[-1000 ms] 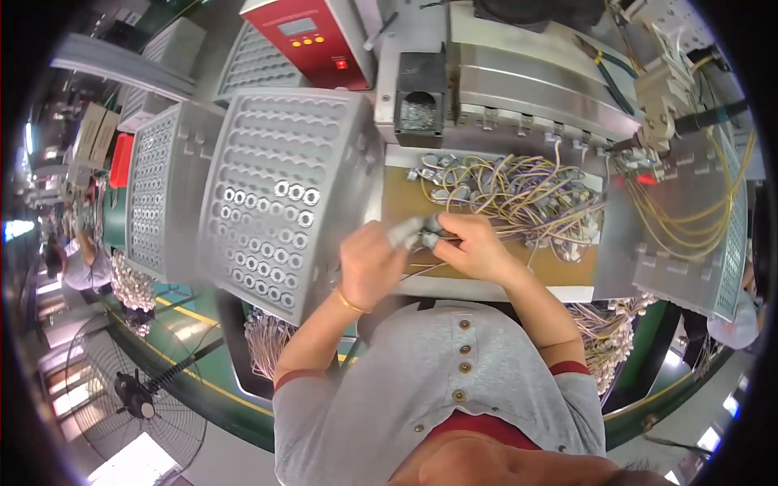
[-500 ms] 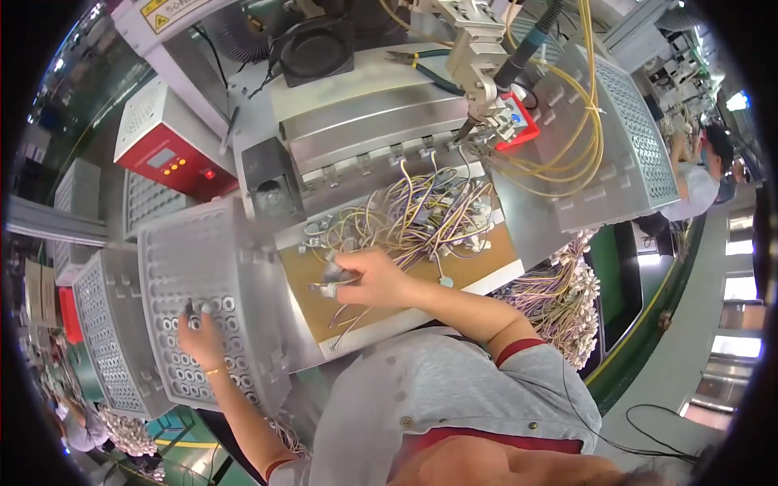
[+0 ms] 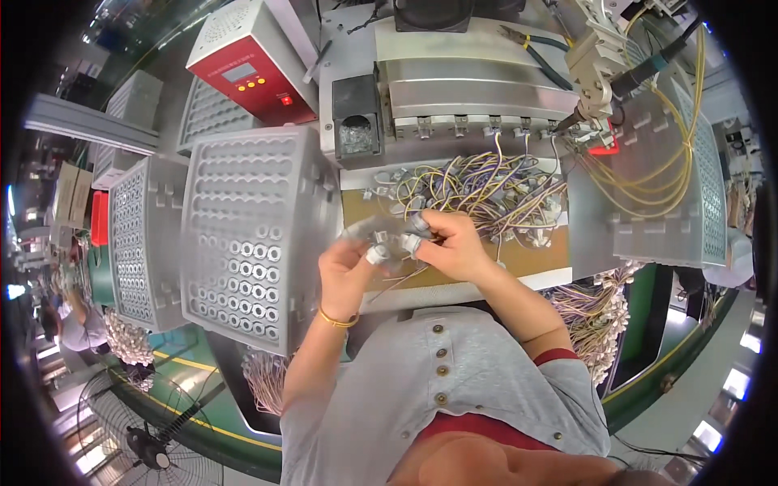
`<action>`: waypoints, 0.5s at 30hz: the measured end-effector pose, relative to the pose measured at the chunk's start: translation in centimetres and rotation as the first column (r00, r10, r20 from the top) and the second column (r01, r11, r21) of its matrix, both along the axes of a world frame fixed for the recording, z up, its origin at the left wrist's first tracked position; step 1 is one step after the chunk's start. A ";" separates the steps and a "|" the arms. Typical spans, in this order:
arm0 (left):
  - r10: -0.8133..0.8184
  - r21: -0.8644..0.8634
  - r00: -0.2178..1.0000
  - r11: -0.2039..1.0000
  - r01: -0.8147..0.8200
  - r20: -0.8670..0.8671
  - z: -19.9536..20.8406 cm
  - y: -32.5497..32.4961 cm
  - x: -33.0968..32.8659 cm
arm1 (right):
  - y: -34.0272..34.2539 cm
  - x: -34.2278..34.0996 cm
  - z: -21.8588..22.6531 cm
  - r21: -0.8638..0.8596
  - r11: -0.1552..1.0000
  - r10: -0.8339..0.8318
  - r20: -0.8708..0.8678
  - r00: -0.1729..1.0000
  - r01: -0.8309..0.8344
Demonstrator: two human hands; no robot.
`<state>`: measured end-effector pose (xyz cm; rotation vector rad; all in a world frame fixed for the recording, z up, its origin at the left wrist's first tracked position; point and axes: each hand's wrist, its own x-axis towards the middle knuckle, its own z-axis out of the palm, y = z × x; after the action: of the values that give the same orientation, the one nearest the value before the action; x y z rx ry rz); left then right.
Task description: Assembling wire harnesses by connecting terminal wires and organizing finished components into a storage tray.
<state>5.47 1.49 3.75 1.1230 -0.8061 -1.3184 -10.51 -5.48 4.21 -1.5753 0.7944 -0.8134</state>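
Observation:
In front of my chest, my two hands meet over the brown work board (image 3: 356, 209). My left hand (image 3: 342, 274), a yellow band at its wrist, pinches a small pale part blurred by motion; its kind cannot be made out. My right hand (image 3: 458, 247) is closed with thumb and forefinger on a thin wire lead (image 3: 399, 282) whose tail slants down between the hands. White and grey covers sit on the fingertips. Just beyond the hands lies a tangled heap of yellow, purple and white wire leads (image 3: 478, 190) with small connectors.
On the left stands a clear tray (image 3: 235, 182) with rows of small ring-shaped parts (image 3: 258, 271). Behind it is a red control box (image 3: 251, 77). A metal fixture (image 3: 478, 85), cutters (image 3: 539, 53) and a jointed tool arm (image 3: 592, 73) stand at the back. A floor fan (image 3: 150, 445) is lower left.
My left hand has come up off the ring tray to my right hand. My right hand has stayed over the board, its fingertips now close to the left. The head view has shifted.

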 end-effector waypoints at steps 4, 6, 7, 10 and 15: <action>-0.016 -0.053 1.000 0.999 0.015 -0.023 0.7 0.1 -0.3 | 0.1 0.1 0.1 0.010 1.000 0.007 0.022 1.000 -0.008; -0.029 -0.074 0.999 0.997 0.026 -0.037 1.1 0.1 -0.5 | 0.1 0.0 0.2 0.015 1.000 0.002 0.001 1.000 -0.002; -0.044 -0.092 0.999 0.995 0.042 -0.021 1.2 0.2 -0.6 | 0.2 0.0 0.2 -0.001 1.000 -0.005 0.018 1.000 0.005; -0.053 -0.109 0.999 0.993 0.053 0.005 1.5 0.4 -0.7 | 0.1 -0.1 0.8 -0.060 0.998 0.005 0.011 1.000 -0.004; -0.055 -0.164 0.994 0.984 0.071 0.098 1.1 -0.3 -0.7 | -0.2 0.1 1.2 -0.244 0.967 0.059 -0.065 0.996 -0.073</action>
<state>4.82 1.17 4.82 1.0386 -1.0096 -1.2327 -10.44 -5.65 5.37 -1.8427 0.6972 -0.8462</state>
